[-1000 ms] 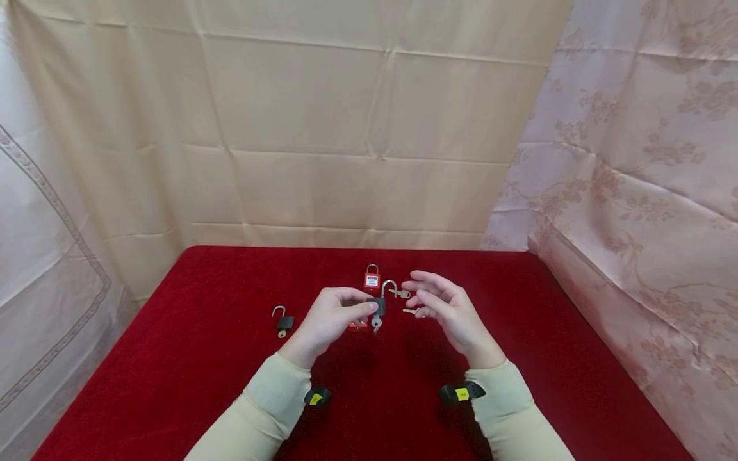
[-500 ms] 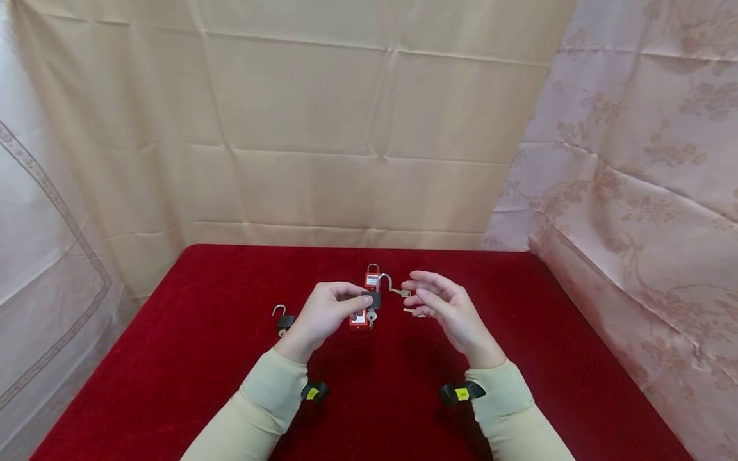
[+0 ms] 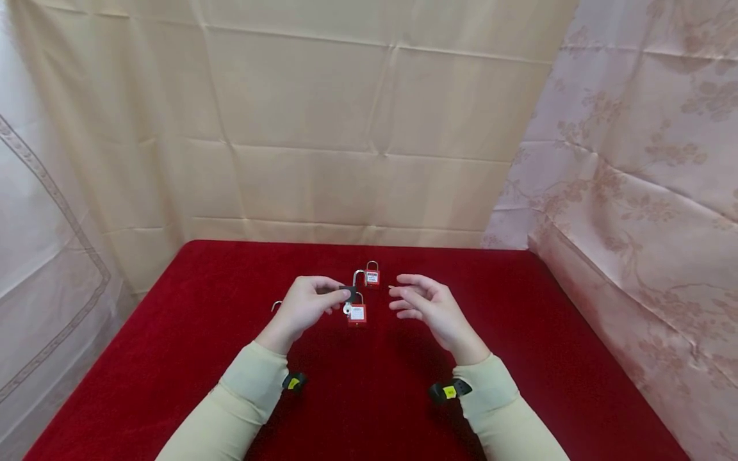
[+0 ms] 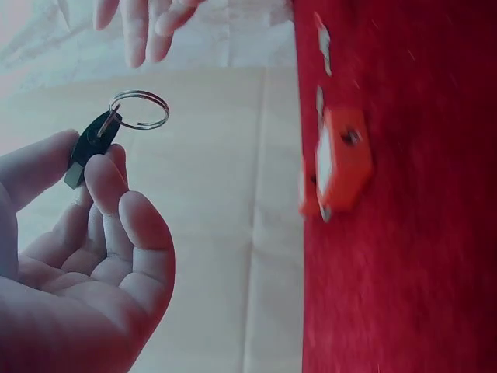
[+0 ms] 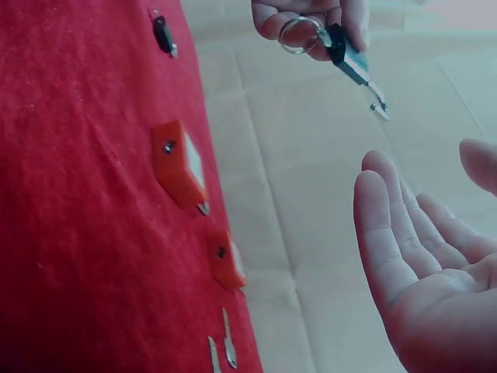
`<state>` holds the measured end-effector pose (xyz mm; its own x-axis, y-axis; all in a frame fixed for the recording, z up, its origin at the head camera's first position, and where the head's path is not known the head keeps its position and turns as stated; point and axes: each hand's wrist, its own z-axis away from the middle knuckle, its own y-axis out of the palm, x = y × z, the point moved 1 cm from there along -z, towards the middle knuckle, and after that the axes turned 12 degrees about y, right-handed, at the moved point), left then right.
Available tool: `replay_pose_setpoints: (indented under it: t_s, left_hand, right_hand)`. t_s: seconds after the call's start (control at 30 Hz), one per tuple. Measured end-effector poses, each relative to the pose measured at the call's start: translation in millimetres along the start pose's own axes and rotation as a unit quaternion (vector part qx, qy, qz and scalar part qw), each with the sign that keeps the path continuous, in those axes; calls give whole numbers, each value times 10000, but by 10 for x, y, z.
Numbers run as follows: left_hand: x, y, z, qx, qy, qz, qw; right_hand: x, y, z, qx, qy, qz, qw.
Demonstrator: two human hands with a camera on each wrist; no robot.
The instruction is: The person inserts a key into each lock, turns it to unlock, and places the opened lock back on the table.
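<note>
A small black padlock with its shackle swung open is pinched between the thumb and fingers of my left hand, up above the table. A key with a split ring sits in its keyhole, as the left wrist view shows. My right hand hovers to the right with fingers loosely extended, holding nothing. Below the held lock stands a red padlock with a white label. Another red padlock stands farther back. Both have their shackles up.
A second black padlock lies on the left of the red cloth-covered table, mostly behind my left hand in the head view. Two loose keys lie right of the red padlocks. Curtains hang behind and at the sides.
My left hand has carried the black padlock left and slightly up, uncovering the front red padlock. The right hand has drifted a little left and now covers the loose keys in the head view.
</note>
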<state>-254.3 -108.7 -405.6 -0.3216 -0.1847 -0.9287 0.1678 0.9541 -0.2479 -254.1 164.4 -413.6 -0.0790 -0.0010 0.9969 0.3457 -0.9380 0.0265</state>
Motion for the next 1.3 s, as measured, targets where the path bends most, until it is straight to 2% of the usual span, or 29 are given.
replay_pose_setpoints:
  t_s: [0.13, 0.27, 0.57, 0.8, 1.07, 1.3]
  left_hand:
    - [44, -107, -4, -9, -278, -424, 9987]
    - [72, -182, -4, 119, -477, -804, 9956]
    - [155, -268, -4, 173, -817, -1389, 9868]
    - [274, -306, 5, 356, -1056, -1877, 9759]
    - [375, -292, 30, 729, -968, -2551, 9593]
    - [432, -278, 43, 872, -1114, -2629, 9544]
  right_hand:
    - [-39, 66, -59, 25, 300, 38, 9995]
    - [-69, 152, -108, 17, 591, 3, 9982]
    - [-133, 441, -280, 239, 1111, -476, 9924]
    - [-226, 540, -375, 185, 1454, -23, 9892]
    - [-313, 686, -406, 129, 1546, 417, 9870]
    - [-385, 770, -418, 265, 1573, 575, 9855]
